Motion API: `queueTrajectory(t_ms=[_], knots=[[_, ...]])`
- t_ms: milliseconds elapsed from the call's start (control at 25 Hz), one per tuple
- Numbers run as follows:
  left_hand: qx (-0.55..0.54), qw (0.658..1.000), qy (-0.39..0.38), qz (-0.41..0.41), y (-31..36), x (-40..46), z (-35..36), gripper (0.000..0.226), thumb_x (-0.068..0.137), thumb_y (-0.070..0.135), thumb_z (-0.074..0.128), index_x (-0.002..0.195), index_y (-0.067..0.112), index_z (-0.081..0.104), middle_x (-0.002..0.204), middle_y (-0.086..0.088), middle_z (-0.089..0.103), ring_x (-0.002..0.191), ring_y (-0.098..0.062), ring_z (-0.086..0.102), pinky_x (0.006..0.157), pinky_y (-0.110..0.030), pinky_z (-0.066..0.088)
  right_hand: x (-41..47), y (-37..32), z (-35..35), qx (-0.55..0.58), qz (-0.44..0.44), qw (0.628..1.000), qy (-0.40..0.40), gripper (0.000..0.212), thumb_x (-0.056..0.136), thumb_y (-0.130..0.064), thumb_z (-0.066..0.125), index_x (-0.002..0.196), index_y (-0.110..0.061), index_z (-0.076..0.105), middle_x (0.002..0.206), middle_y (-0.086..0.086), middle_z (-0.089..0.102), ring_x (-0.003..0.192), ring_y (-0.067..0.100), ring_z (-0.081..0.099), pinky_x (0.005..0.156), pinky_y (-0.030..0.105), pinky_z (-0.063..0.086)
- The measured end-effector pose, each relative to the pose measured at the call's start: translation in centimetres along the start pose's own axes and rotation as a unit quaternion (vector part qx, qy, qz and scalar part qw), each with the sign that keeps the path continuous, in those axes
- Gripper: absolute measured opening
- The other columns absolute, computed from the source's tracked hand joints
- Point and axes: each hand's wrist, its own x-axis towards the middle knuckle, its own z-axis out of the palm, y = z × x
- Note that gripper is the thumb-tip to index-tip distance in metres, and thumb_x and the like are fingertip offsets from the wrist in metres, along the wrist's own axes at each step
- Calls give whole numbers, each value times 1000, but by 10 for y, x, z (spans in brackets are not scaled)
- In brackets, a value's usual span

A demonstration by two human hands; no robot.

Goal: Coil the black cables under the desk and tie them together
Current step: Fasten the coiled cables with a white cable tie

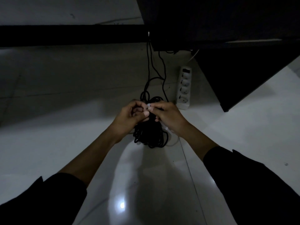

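Both hands met over the coiled black cables (149,135) on the floor (65,143), just beside the power strip (184,88). Left hand (133,114) and right hand (168,116) each pinched the white tie (148,106), fingers curled.

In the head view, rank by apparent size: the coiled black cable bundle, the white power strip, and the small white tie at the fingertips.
1. Coiled black cable bundle, partly hidden by the hands.
2. White power strip, farther from the camera, so its true size is unsure.
3. White tie, smallest.
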Motion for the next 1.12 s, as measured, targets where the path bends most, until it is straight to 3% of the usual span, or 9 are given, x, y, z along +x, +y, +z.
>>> queueTrajectory(t_ms=[240, 400, 480, 640, 800, 960, 1120], knots=[[-31, 999, 2, -39, 6, 2, 4, 12, 94, 1, 53, 104, 3, 60, 101, -5, 64, 93, -7, 65, 82, -15, 53, -9, 2, -7, 62, -34, 997, -16, 23, 97, -9, 53, 115, -13, 67, 115, 14, 64, 90, 11, 60, 68, 18, 48], [-35, 998, -27, -42, 7, 6, 3, 15, 96, 7, 51, 105, 1, 62, 114, -4, 63, 108, -13, 63, 84, -17, 53, -15, 4, -13, 58, -47, 996, -42, 29, 99, -7, 48, 124, -4, 62, 118, 19, 60, 96, 12, 59, 69, 13, 47], [-46, 996, -36, -60, 9, 7, 3, 17, 98, 9, 49, 105, 3, 63, 114, -4, 64, 108, -12, 62, 85, -17, 53, -17, 3, -16, 82, -36, 995, -49, 28, 99, -8, 48, 123, -9, 62, 112, 12, 60, 97, 11, 58, 71, 14, 46], [-93, 988, -39, -115, 16, 11, 6, 23, 98, 3, 43, 85, 6, 61, 119, -7, 63, 114, -17, 59, 85, -20, 55, -22, 1, -18, 135, -26, 989, -62, 23, 98, -12, 50, 107, -24, 67, 95, -5, 57, 88, 2, 58, 76, 19, 47], [-87, 986, -44, -133, 20, 16, 6, 22, 98, 3, 42, 84, 3, 60, 130, -6, 59, 116, -16, 59, 85, -19, 55, -23, 3, -19, 183, -8, 982, -37, 23, 99, -10, 46, 113, -11, 65, 92, 5, 54, 77, 7, 53, 75, 22, 45], [-70, 988, -59, -126, 16, 16, 2, 27, 98, 11, 48, 114, -9, 59, 130, -10, 60, 121, -17, 57, 92, -21, 52, -23, 6, -23, 205, 0, 978, -42, 34, 99, -11, 44, 128, 1, 57, 87, 2, 55, 76, 10, 49, 74, 22, 44], [-68, 989, -59, -118, 17, 14, 4, 17, 98, 14, 49, 101, 3, 62, 119, -6, 62, 117, -15, 58, 91, -20, 53, -23, 6, -23, 228, -4, 973, -40, 30, 99, -10, 43, 122, 0, 59, 84, 3, 54, 74, 10, 49, 73, 24, 44]])
